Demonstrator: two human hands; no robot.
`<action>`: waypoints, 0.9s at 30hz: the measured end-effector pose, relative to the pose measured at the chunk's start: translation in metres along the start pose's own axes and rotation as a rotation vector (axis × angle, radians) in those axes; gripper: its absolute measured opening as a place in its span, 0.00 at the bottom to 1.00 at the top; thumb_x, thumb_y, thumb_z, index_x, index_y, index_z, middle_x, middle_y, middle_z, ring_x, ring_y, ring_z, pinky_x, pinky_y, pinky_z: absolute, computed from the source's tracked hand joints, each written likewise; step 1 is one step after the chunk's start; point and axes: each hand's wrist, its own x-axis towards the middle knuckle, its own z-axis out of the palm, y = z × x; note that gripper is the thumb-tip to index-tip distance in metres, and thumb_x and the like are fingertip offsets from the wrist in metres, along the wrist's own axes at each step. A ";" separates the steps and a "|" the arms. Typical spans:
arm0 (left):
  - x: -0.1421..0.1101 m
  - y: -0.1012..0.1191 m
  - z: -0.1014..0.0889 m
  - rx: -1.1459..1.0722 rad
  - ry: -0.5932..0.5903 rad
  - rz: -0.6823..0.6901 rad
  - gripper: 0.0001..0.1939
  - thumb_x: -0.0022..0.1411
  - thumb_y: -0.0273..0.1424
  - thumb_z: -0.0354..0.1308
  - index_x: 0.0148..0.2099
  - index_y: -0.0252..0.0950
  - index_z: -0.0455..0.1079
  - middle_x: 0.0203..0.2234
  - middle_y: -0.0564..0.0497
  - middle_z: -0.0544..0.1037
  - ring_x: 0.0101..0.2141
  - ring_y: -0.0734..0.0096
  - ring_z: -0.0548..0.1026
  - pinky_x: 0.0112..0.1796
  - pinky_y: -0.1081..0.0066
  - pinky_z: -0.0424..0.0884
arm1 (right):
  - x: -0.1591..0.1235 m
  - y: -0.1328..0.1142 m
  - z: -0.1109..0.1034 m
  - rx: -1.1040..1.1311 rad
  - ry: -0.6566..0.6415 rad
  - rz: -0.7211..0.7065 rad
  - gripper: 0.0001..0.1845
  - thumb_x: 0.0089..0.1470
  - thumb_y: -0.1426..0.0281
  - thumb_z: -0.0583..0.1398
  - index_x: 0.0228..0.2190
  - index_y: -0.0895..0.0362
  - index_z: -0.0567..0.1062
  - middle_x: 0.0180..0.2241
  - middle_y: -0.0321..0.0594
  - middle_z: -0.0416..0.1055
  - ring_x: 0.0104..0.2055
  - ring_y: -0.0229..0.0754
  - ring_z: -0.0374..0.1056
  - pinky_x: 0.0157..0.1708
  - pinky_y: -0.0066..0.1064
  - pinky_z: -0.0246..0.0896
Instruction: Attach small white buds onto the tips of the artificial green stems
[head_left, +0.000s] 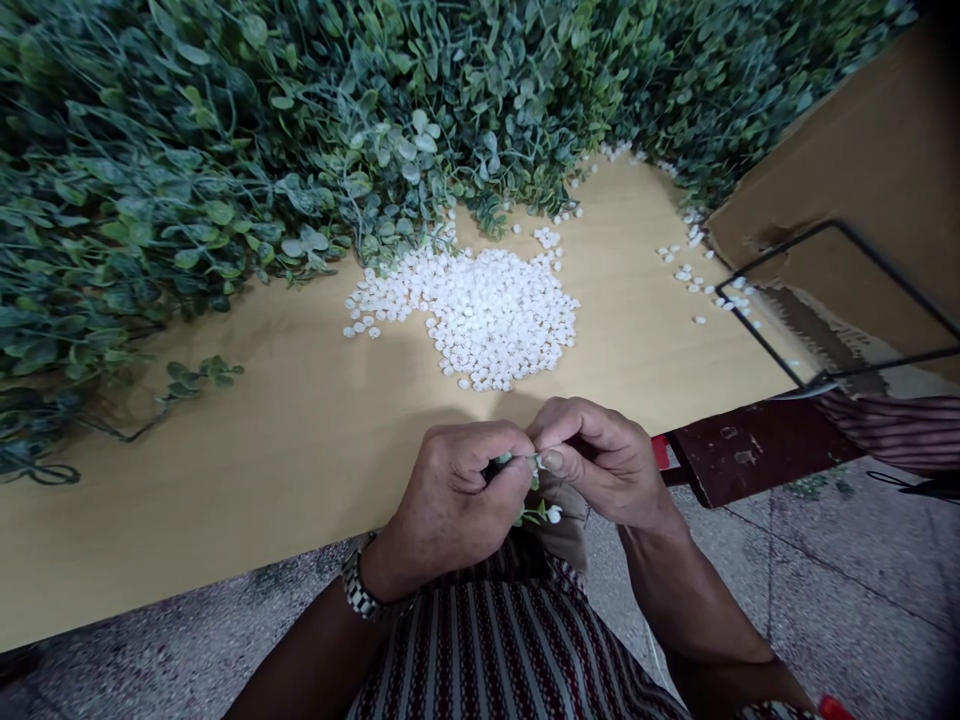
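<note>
My left hand (465, 490), with a metal watch at its wrist, pinches a thin green artificial leaf sprig (534, 515) between thumb and forefinger. Part of the sprig hangs below the fingers and carries a small white bud (554, 514). Thumb and forefinger of my right hand (604, 460) are pressed together at the sprig's upper end, fingertips almost meeting those of the left. What sits in that right pinch is mostly covered and too small to name. Just beyond both hands, a pile of small white bead-like pieces (502, 315) lies on the table (315, 430).
A thick mass of artificial greenery (300, 130) fills the table's far side. One loose sprig (199, 378) lies at left. At right stand a cardboard box (862, 170) and a black wire frame (772, 345), with scattered white pieces nearby. Striped cloth covers my lap.
</note>
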 end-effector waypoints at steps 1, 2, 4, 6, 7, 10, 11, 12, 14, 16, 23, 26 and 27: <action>0.000 0.000 0.000 0.010 0.004 -0.005 0.10 0.54 0.20 0.54 0.22 0.30 0.69 0.14 0.55 0.70 0.17 0.80 0.64 0.21 0.77 0.61 | -0.001 -0.001 0.001 -0.024 0.007 0.005 0.04 0.56 0.73 0.58 0.29 0.56 0.70 0.24 0.33 0.65 0.26 0.34 0.62 0.26 0.27 0.59; 0.001 0.000 0.001 0.017 0.012 -0.009 0.10 0.54 0.20 0.54 0.22 0.31 0.69 0.14 0.55 0.69 0.17 0.80 0.64 0.21 0.77 0.61 | -0.001 -0.001 0.001 -0.048 0.013 0.014 0.04 0.56 0.74 0.57 0.29 0.56 0.70 0.24 0.34 0.64 0.26 0.34 0.62 0.27 0.27 0.58; 0.002 0.002 0.000 0.003 0.024 -0.031 0.09 0.54 0.21 0.53 0.23 0.32 0.68 0.14 0.55 0.69 0.18 0.80 0.63 0.21 0.77 0.61 | -0.002 -0.003 0.002 -0.067 0.027 0.045 0.03 0.56 0.73 0.57 0.30 0.56 0.70 0.25 0.34 0.64 0.26 0.34 0.61 0.27 0.27 0.58; 0.002 0.004 0.000 -0.061 0.024 -0.076 0.08 0.55 0.22 0.54 0.25 0.32 0.69 0.16 0.55 0.70 0.19 0.79 0.65 0.22 0.77 0.63 | -0.002 -0.003 0.003 -0.006 0.052 0.083 0.02 0.56 0.70 0.58 0.33 0.55 0.71 0.25 0.34 0.65 0.26 0.34 0.61 0.25 0.26 0.58; 0.002 0.005 0.000 -0.106 0.027 -0.102 0.07 0.55 0.23 0.54 0.25 0.32 0.69 0.17 0.54 0.70 0.19 0.78 0.66 0.23 0.77 0.64 | -0.002 -0.003 0.003 0.057 0.072 0.102 0.04 0.57 0.68 0.58 0.35 0.55 0.71 0.25 0.34 0.65 0.26 0.34 0.62 0.25 0.26 0.58; 0.001 0.007 0.000 -0.223 0.073 -0.186 0.05 0.55 0.25 0.56 0.27 0.33 0.69 0.18 0.54 0.70 0.20 0.78 0.66 0.22 0.78 0.64 | -0.003 0.000 0.001 0.225 0.169 0.131 0.09 0.57 0.65 0.57 0.39 0.54 0.72 0.27 0.34 0.68 0.28 0.35 0.64 0.28 0.26 0.60; 0.000 0.007 0.000 -0.254 0.102 -0.207 0.04 0.54 0.26 0.57 0.27 0.33 0.70 0.18 0.54 0.70 0.19 0.79 0.65 0.21 0.78 0.63 | -0.004 0.001 0.000 0.234 0.187 0.135 0.08 0.58 0.65 0.57 0.39 0.54 0.72 0.27 0.35 0.68 0.29 0.35 0.64 0.29 0.27 0.61; 0.000 0.008 0.000 -0.283 0.128 -0.223 0.04 0.54 0.26 0.58 0.27 0.33 0.70 0.19 0.55 0.69 0.19 0.79 0.64 0.20 0.78 0.62 | -0.005 0.002 -0.001 0.217 0.193 0.136 0.07 0.58 0.66 0.57 0.38 0.54 0.73 0.27 0.35 0.68 0.30 0.35 0.64 0.30 0.27 0.61; -0.002 0.007 0.000 -0.343 0.158 -0.253 0.04 0.54 0.28 0.59 0.27 0.34 0.70 0.19 0.55 0.69 0.19 0.80 0.63 0.19 0.79 0.60 | -0.006 0.001 -0.002 0.146 0.170 0.122 0.05 0.57 0.68 0.58 0.34 0.54 0.74 0.27 0.35 0.68 0.30 0.35 0.64 0.29 0.27 0.59; -0.003 0.006 0.001 -0.398 0.163 -0.278 0.05 0.53 0.29 0.59 0.27 0.34 0.70 0.19 0.56 0.69 0.18 0.80 0.62 0.19 0.79 0.59 | -0.007 -0.001 -0.003 0.096 0.130 0.109 0.05 0.56 0.68 0.59 0.33 0.55 0.75 0.27 0.36 0.67 0.29 0.36 0.63 0.28 0.28 0.58; -0.009 0.006 0.005 -0.444 0.124 -0.292 0.04 0.51 0.28 0.62 0.30 0.34 0.71 0.20 0.54 0.70 0.20 0.79 0.64 0.21 0.79 0.63 | -0.006 -0.011 0.000 0.162 0.039 0.157 0.06 0.54 0.67 0.61 0.28 0.56 0.73 0.23 0.34 0.66 0.25 0.34 0.61 0.25 0.26 0.58; -0.007 0.007 0.006 -0.409 0.113 -0.287 0.04 0.50 0.27 0.62 0.30 0.33 0.70 0.20 0.54 0.71 0.21 0.79 0.65 0.22 0.78 0.64 | -0.008 -0.011 0.000 0.129 0.048 0.158 0.06 0.54 0.67 0.61 0.28 0.56 0.73 0.23 0.34 0.66 0.25 0.34 0.60 0.24 0.26 0.57; -0.006 0.007 0.007 -0.400 0.117 -0.285 0.04 0.50 0.27 0.61 0.29 0.33 0.70 0.20 0.54 0.70 0.21 0.79 0.65 0.22 0.78 0.63 | -0.008 -0.011 0.000 0.111 0.047 0.158 0.05 0.54 0.67 0.61 0.28 0.56 0.72 0.23 0.34 0.66 0.25 0.34 0.61 0.25 0.26 0.58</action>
